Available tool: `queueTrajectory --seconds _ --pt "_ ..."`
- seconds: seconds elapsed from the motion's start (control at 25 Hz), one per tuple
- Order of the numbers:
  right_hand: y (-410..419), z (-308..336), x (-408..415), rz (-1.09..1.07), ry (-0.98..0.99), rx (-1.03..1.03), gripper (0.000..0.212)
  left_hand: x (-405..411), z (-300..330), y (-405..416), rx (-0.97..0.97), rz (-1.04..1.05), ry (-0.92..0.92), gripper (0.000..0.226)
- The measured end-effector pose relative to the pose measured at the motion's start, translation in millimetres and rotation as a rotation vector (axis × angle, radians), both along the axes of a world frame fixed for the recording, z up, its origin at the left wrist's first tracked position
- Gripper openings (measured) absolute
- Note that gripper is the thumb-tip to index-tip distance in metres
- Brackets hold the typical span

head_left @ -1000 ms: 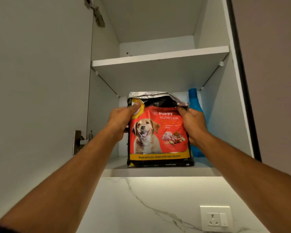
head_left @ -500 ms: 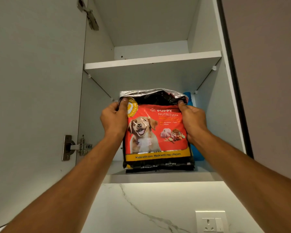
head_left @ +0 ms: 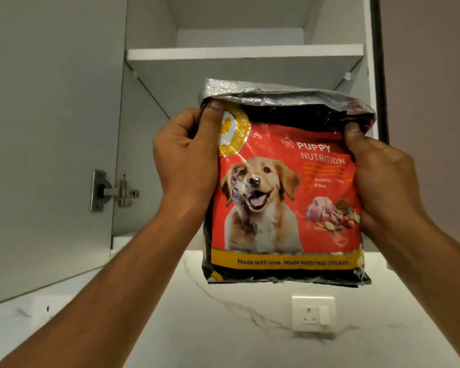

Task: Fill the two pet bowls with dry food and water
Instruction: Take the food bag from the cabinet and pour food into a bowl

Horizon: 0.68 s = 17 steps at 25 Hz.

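A red and black bag of puppy food (head_left: 282,208) with a dog pictured on its front hangs in the air in front of the open wall cabinet. Its silver foil top is folded over. My left hand (head_left: 183,160) grips the bag's upper left edge, thumb on the front. My right hand (head_left: 380,179) grips the upper right edge. The bag is held upright, off the shelf. No pet bowls are in view.
The open cabinet has a white upper shelf (head_left: 245,53) and a lower shelf edge (head_left: 122,241). Its open door (head_left: 51,128) stands at the left with a metal hinge (head_left: 109,191). Below is a marble wall with a white socket (head_left: 314,313).
Both hands have lifted the bag off the lower shelf and pulled it out towards me. The blue bottle behind it is no longer visible.
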State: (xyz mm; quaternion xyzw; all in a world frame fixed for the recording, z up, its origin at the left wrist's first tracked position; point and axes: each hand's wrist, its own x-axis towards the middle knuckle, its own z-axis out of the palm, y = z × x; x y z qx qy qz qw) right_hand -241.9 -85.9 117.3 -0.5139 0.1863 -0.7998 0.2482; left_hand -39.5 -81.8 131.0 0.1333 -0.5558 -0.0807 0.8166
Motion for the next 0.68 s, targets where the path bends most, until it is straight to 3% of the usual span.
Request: queueTrajectory --seconds 0.2,0.52,0.64,0.68 --pt "10.2 -54.8 -10.5 -0.025 -0.024 0.087 0.023 -13.6 -54.7 2.4 0.049 -0.012 -0.009 0.033" --pt "12.2 -168.9 -14.7 -0.123 -0.021 0.275 0.033 -20.9 -164.2 2.1 0.312 -0.099 -0.004 0.021" --pt "12.7 -226.7 -17.2 -0.179 0.029 0.362 0.042 -24.0 -237.3 6.4 0.549 -0.138 -0.02 0.013" --pt "13.0 -245.7 -19.8 -0.206 0.056 0.396 0.045 -24.5 -270.4 9.1 0.676 -0.189 -0.068 0.022"
